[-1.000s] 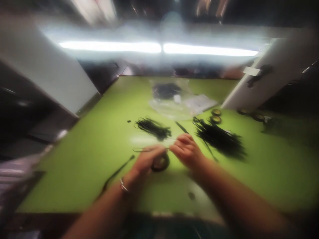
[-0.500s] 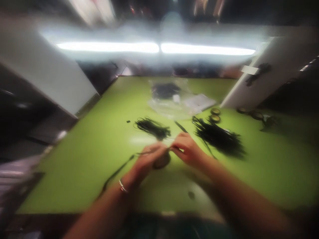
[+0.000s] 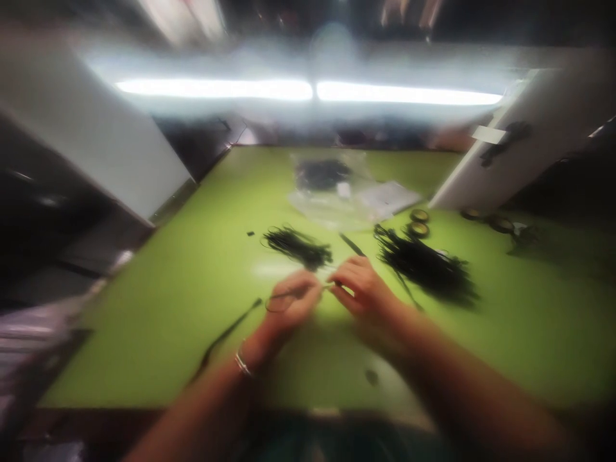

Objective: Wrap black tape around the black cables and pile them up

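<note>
My left hand (image 3: 291,298) is closed on a thin black cable (image 3: 275,308), which makes a small loop over the back of the fingers. Close to its fingertips, my right hand (image 3: 359,285) pinches a small dark piece (image 3: 337,284); blur hides whether it belongs to the same cable. Just beyond the hands lies a small bundle of black cables (image 3: 296,246). A larger black cable bundle (image 3: 423,263) rests to the right, past my right hand. Between the bundles, a dark, slim, pen-like thing (image 3: 352,244) points toward my right hand.
The green table (image 3: 163,308) carries a clear plastic bag (image 3: 322,176) with dark contents and white paper (image 3: 389,196) at the back. Rolls of tape (image 3: 418,230) stand behind the larger bundle. A black strap (image 3: 231,330) lies left of my forearm. White panels (image 3: 462,173) flank the table.
A round dark thing that showed beneath my left hand is out of sight. The cable loop at my left hand stands out more, and the fingertips have drawn slightly apart.
</note>
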A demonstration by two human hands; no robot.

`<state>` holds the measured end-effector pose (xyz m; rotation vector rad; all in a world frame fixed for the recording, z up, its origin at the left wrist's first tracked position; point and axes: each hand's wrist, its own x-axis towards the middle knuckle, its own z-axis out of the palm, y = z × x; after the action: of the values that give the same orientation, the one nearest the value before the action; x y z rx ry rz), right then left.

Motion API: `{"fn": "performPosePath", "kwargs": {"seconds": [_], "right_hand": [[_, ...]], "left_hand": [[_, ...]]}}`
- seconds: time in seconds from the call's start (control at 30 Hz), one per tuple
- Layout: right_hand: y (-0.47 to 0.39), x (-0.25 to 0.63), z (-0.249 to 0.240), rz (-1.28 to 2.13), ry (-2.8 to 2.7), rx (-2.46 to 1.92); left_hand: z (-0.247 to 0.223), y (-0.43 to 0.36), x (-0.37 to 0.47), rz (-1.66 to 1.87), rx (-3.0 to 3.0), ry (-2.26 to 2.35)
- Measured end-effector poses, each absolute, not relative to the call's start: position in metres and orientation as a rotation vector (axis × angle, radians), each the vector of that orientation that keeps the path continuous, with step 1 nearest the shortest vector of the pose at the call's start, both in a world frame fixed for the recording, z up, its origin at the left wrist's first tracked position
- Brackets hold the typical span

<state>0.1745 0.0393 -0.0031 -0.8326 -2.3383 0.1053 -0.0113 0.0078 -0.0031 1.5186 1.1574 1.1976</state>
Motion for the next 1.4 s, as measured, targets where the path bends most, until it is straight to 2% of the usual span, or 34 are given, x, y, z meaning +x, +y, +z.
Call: {"fn": "performPosePath", "kwargs": {"seconds": [0.13,0.27,0.4,0.53,0.7,0.97,1.17,1.4], "right_hand": [[0.043,0.174,-0.009,0.318,-2.465,-0.869],[0.044,0.176,-0.007,0.356,-2.422,-0.825],[0.042,0.183,0.004,0.037,-2.369,-0.808],[0.042,0.191,0.008,-0.355,-2.387,-0.773],[0.041,0.193,0.007,-0.536,-2.280,-0.713],[0.034,0.182,-0.002,-0.532,-2.217,-0.680],[0.033,0.183,-0.004,-0.543,-2.194,-0.641],[0.034,0.183,-0.006,-0.499,-2.199,-0.619]], "left_hand": [[-0.012,0.007,-0.013,1.265,1.842,1.130],[-0.012,0.006,-0.013,1.219,1.729,1.116],[0.000,0.006,-0.012,1.007,1.228,0.961],[0.009,0.009,-0.014,0.988,0.936,0.919],[0.008,0.012,-0.017,0.997,0.776,0.785],[-0.004,0.013,-0.013,0.967,0.891,1.039],[0.001,0.014,-0.015,0.882,0.845,0.967],[0.000,0.013,-0.016,0.985,0.820,1.054]]}}
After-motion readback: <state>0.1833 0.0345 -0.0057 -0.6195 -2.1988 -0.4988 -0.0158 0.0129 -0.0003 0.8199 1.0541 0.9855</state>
